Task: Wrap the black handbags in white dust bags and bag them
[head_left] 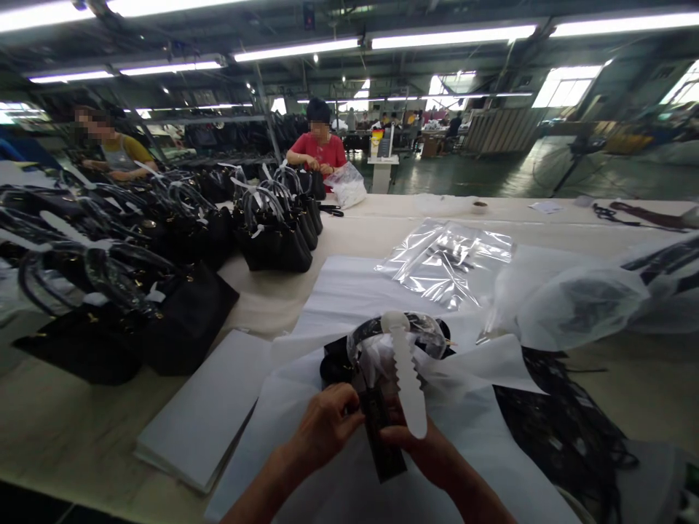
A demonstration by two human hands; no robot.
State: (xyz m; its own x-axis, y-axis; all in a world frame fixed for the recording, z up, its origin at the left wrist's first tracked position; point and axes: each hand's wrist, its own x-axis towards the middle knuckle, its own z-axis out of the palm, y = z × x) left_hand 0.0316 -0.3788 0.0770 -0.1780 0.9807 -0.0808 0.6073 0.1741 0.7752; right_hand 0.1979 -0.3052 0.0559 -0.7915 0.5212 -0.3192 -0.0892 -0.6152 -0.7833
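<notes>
A black bag (334,364) with plastic-wrapped handles lies on white sheets in front of me. A white serrated strip (407,378) hangs from its handles toward me. Below the bag is a dark rectangular tag (382,440). My left hand (330,418) is closed at the tag's upper left edge, its fingers pinched. My right hand (418,444) holds the tag from the right, thumb across its front; the white strip partly covers that hand's fingers.
Rows of black handbags (276,244) stand at the left. A stack of white sheets (207,407) lies near left, clear plastic bags (453,262) beyond the bag. Dark straps (562,422) lie at the right. A person in red (330,149) works across the table.
</notes>
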